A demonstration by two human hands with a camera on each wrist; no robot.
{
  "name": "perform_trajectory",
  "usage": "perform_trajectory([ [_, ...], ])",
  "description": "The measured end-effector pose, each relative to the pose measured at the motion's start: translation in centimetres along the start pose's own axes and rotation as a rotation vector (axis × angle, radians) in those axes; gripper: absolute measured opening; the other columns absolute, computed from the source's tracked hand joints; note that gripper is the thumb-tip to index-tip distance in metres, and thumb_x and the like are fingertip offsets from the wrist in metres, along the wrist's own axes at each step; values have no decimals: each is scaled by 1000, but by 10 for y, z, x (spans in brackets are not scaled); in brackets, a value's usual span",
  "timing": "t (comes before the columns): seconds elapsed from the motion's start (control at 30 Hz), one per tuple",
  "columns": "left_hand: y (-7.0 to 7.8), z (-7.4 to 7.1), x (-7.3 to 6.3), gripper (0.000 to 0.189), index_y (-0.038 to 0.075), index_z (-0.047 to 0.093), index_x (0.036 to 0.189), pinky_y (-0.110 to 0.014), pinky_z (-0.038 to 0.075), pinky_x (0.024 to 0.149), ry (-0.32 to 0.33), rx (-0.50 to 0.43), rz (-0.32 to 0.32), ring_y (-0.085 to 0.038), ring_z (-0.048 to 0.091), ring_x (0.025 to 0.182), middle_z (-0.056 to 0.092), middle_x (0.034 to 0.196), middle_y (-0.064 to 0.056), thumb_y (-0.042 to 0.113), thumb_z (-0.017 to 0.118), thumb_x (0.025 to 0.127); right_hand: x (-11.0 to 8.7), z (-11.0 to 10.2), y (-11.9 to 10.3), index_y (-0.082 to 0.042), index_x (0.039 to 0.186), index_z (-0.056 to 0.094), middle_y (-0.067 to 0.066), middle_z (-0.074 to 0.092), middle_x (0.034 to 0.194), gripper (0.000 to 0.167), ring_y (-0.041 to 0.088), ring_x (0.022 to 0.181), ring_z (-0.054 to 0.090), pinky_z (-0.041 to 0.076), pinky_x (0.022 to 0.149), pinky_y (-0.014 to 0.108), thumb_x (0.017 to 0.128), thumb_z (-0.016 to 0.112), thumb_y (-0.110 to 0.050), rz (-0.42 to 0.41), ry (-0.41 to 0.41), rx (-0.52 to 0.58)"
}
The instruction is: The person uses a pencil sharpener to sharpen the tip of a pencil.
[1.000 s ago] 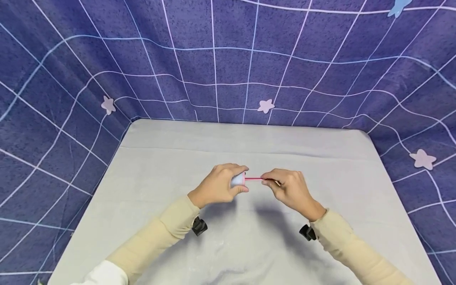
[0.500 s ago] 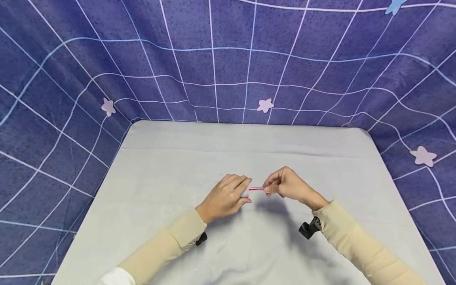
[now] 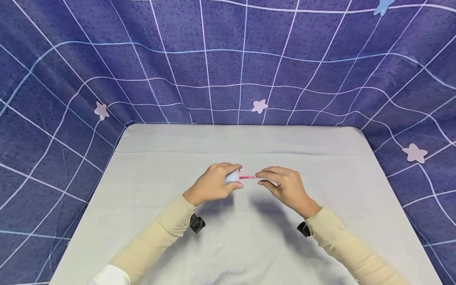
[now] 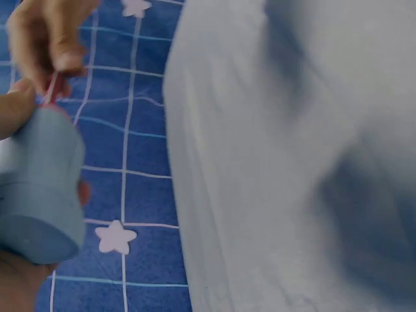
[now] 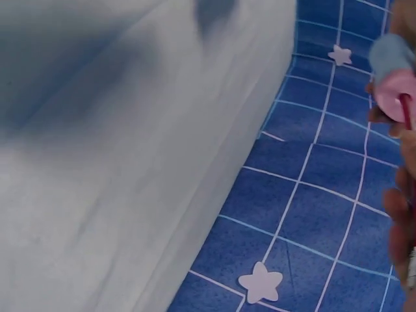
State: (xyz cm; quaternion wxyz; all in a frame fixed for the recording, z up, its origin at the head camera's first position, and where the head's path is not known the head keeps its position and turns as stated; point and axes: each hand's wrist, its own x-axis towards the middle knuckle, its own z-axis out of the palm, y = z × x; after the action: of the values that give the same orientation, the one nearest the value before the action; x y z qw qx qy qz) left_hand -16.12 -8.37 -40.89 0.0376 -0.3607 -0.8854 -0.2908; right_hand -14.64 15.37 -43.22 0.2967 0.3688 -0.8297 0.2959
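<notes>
My left hand (image 3: 210,184) grips a light blue, cup-shaped pencil sharpener (image 3: 232,177), thumb and fingers on either side of it. Its pink end faces right. A thin red pencil (image 3: 248,177) sticks into that end, held level in the head view. My right hand (image 3: 285,186) pinches the pencil's outer part between thumb and fingertips. The left wrist view shows the sharpener's round blue base (image 4: 39,237) close up. In the right wrist view the pencil enters a hole in the pink end (image 5: 393,91). Both hands are above the table, and the pencil's tip is hidden inside.
A pale cloth covers the table (image 3: 171,166) below the hands. Behind it and along its sides hangs a dark blue curtain (image 3: 228,67) with grid lines and stars. Each wrist carries a small black camera (image 3: 197,223).
Both hands dipped toward me and then rose again, a little to the left. The right hand turned over and back on the pencil, which stays in the sharpener throughout.
</notes>
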Motion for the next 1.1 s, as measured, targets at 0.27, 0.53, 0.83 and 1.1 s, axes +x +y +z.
perform_trajectory([
  [0.27, -1, -19, 10, 40, 4, 67, 117, -30, 53, 78, -167, -219, -145, -14, 65, 84, 72, 95, -4, 23, 74, 82, 0, 4, -2, -7, 93, 75, 3, 73, 85, 21, 17, 69, 69, 54, 58, 29, 95, 58, -18, -223, 175, -143],
  [0.53, 7, -16, 14, 43, 3, 66, 117, -29, 53, 74, -146, -143, -122, -15, 63, 80, 71, 102, -7, 23, 76, 80, 0, 3, -5, -3, 89, 74, 4, 69, 78, 14, 14, 61, 63, 50, 51, 24, 90, 60, -1, -204, 161, -108],
  [0.83, 14, 17, -15, 52, -4, 65, 114, -36, 52, 90, 70, 248, 191, -25, 67, 97, 70, 106, -14, 33, 75, 79, 6, -14, -4, -3, 82, 75, 4, 70, 72, 13, 0, 55, 47, 40, 47, 17, 73, 75, 5, 320, -306, 384],
  [1.1, 15, 33, -21, 54, -2, 65, 109, -29, 50, 80, 314, 562, 480, -20, 63, 90, 69, 101, -10, 35, 80, 73, 14, -23, 11, 12, 91, 70, 1, 61, 58, 16, 4, 43, 41, 30, 40, 18, 78, 70, 1, 799, -642, 776],
])
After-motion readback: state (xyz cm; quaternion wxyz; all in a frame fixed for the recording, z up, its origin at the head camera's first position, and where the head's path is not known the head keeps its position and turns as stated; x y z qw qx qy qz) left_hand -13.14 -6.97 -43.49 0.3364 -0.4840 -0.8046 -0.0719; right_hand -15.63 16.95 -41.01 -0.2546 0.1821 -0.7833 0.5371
